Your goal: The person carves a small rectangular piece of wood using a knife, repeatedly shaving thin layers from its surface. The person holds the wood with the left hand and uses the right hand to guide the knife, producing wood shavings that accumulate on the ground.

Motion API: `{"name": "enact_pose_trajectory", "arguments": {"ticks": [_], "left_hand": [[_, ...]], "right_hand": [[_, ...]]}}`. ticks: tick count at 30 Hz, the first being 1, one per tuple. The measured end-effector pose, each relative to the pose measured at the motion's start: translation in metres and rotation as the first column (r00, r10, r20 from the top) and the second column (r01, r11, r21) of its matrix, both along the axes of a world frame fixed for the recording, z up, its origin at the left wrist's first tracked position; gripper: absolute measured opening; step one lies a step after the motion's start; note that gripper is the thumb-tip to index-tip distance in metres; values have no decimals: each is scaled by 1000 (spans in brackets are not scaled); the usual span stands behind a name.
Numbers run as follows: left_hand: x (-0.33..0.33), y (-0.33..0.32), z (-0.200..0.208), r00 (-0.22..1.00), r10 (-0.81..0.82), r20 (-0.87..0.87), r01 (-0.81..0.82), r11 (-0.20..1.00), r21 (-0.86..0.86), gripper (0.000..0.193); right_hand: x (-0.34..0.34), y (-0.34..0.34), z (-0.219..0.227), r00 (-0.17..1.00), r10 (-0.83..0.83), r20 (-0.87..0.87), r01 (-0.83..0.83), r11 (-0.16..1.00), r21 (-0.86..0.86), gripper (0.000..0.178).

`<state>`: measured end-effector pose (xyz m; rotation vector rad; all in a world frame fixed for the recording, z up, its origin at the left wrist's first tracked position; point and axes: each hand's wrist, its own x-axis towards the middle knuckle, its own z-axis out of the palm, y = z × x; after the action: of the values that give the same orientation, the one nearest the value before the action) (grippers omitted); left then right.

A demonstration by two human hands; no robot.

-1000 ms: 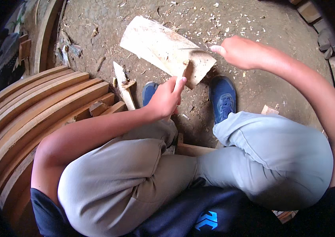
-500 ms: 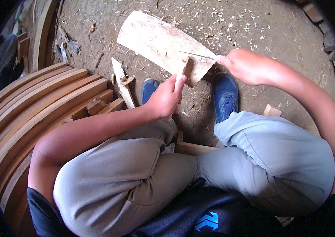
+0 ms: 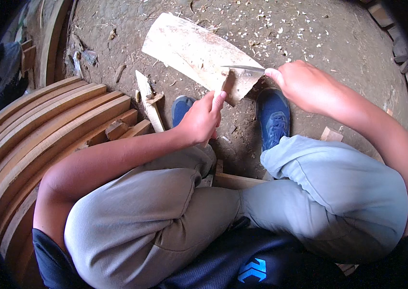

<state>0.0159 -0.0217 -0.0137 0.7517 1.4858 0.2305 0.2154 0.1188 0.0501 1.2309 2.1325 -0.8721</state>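
My left hand is wrapped round a short piece of wood, its thumb lying along the side and the wood's upper end over a board. The pale wooden board lies on the ground in front of my feet. In my closed right hand is a knife, its handle hidden by the fingers. The knife's blade points left over the board, its tip close to the upper end of the held wood. Whether blade and wood touch, I cannot tell.
Curved wooden slats are stacked at the left. A pointed stick lies beside my left shoe. Near my right shoe sits a small wood block. Wood shavings litter the dirt floor; more wood pieces line the right edge.
The right hand has shifted slightly right, and the blade has turned so that more of its flat face shows. The left hand and the held wood stay nearly where they were.
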Motion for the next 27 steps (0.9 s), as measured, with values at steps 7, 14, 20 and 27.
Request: {"name": "enact_pose_trajectory", "arguments": {"ticks": [7,14,20,27], "left_hand": [[2,1,0,1000,13,14,-13,1000,-6,47],[8,1,3,972,-94,-214,118,988,102,46],[11,-4,-5,936,-115,-334,204,948,245,44],[4,-9,-15,982,-47,-184,88,970,227,45]], "right_hand": [[-7,0,0,1000,15,22,-13,996,-87,63],[-7,-4,-15,999,50,2,-50,995,-81,59],[-8,10,-21,987,162,7,-160,982,-103,60],[-9,11,-4,993,31,113,3,958,-287,63]]}}
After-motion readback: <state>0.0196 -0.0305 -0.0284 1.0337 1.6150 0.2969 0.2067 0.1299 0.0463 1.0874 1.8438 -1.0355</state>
